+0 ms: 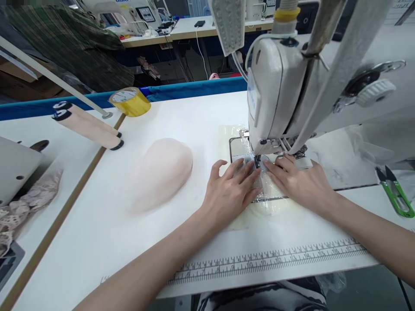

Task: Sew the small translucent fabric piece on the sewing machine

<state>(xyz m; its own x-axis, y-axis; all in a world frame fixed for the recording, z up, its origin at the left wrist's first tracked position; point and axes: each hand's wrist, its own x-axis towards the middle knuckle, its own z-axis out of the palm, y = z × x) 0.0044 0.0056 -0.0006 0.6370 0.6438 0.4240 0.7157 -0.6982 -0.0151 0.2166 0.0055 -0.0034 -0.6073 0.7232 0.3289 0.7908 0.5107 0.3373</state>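
Note:
My left hand [229, 186] lies palm down on the bed plate of the sewing machine [274, 86], fingers spread and stretched toward the needle. From the other side, my right hand [300, 179] reaches in with its fingertips beside the presser foot [257, 160]. Its fingers are stretched out too; their undersides are hidden. Any fabric beneath my fingertips is too small or covered to make out. Shiny clear tape [269, 203] covers part of the plate around my hands. To the left, a smooth pale pink moulded cup [167, 172] rests on the white table [201, 246].
Beyond the cup are a yellow tape roll [134, 103] and two pale pink rolls [89, 125]. Green thread snips [395, 192] lie far right. A printed ruler [259, 261] runs along the front edge. Lace fabric [32, 198] lies left; a person's plaid sleeve [65, 30] shows behind.

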